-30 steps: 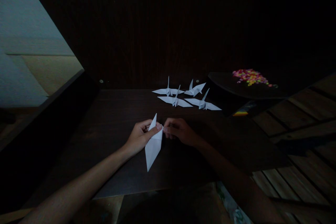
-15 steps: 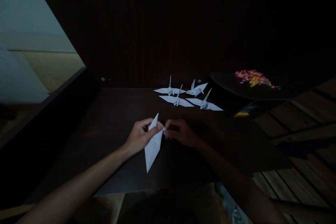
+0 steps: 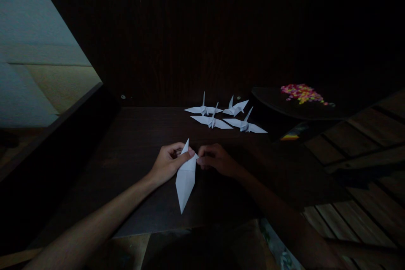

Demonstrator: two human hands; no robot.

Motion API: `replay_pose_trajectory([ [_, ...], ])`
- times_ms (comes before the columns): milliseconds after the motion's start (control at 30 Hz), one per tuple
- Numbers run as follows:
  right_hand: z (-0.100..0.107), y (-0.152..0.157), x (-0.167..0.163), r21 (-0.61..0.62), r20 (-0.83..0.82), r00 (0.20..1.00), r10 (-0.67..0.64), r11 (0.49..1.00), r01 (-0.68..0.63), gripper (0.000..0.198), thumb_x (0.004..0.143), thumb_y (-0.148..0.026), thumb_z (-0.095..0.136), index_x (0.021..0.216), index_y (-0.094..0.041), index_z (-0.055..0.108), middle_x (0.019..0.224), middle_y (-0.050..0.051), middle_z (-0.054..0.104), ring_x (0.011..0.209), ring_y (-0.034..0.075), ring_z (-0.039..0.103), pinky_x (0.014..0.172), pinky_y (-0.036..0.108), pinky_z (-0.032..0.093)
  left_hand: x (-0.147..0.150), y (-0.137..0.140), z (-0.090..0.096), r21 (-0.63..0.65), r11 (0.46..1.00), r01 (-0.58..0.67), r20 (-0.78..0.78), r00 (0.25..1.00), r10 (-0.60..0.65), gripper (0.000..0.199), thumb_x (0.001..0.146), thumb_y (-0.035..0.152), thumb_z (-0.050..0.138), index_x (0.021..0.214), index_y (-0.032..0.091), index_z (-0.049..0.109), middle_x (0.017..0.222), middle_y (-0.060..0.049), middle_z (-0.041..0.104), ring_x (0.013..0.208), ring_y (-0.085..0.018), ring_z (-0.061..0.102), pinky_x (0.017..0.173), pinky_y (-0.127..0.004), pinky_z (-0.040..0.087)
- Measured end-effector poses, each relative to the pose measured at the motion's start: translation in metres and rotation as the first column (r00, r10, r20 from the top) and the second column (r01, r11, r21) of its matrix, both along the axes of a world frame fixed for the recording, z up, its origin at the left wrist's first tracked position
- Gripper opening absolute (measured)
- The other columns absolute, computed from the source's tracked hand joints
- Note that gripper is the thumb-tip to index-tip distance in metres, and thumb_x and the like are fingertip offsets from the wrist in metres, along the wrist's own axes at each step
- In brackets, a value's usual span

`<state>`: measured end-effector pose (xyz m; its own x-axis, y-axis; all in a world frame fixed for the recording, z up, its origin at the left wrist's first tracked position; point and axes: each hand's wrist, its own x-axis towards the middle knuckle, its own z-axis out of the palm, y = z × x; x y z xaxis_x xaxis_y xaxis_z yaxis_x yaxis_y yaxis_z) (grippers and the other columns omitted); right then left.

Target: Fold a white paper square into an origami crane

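A white folded paper (image 3: 185, 181), long and pointed at both ends, is held just above the dark tabletop. My left hand (image 3: 169, 161) is closed on its upper part, thumb on top and fingers behind. At the paper's right side a small corner sticks out, and my right hand (image 3: 217, 159) pinches it between thumb and fingertips. Beyond the hands stand several finished white paper cranes (image 3: 212, 122), wings spread and thin points upright.
A dark tabletop (image 3: 133, 130) meets a tall dark panel (image 3: 190, 42) at the back. On a raised rounded shelf (image 3: 268, 101) at the right lies a heap of small pink, red and yellow pieces (image 3: 302, 93). Wooden slats (image 3: 360, 223) show at lower right.
The folded paper's lower tip has swung slightly to the right and down. Both hands keep nearly the same places and grips, and the cranes stay put.
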<state>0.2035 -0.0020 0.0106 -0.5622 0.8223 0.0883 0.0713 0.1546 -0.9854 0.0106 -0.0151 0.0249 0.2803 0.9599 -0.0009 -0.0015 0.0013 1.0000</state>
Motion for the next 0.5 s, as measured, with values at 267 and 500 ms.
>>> replay_pose_trajectory([
  [267, 0.0033, -0.0012, -0.0022, -0.001, 0.024, 0.999, 0.043, 0.999, -0.043, 0.022, 0.078, -0.033, 0.062, 0.064, -0.017, 0.056, 0.054, -0.003, 0.055, 0.048, 0.009, 0.047, 0.048, 0.021, 0.035, -0.0010, -0.0001, -0.0018, 0.011, 0.998, 0.055, -0.066, 0.996, -0.054, 0.024, 0.072, 0.037, 0.068, 0.073, 0.014, 0.064, 0.061, 0.002, 0.057, 0.053, -0.010, 0.049, 0.049, -0.019, 0.036],
  [500, 0.0024, -0.0025, -0.0026, 0.023, 0.085, 0.993, 0.087, 0.996, -0.089, 0.033, 0.087, -0.039, 0.056, 0.064, -0.015, 0.058, 0.054, -0.002, 0.055, 0.048, 0.008, 0.048, 0.049, 0.020, 0.036, -0.0011, 0.0009, -0.0052, 0.127, 0.992, -0.026, -0.106, 0.994, 0.040, 0.029, 0.076, 0.044, 0.066, 0.076, 0.015, 0.063, 0.066, 0.000, 0.058, 0.059, -0.012, 0.052, 0.055, -0.022, 0.041],
])
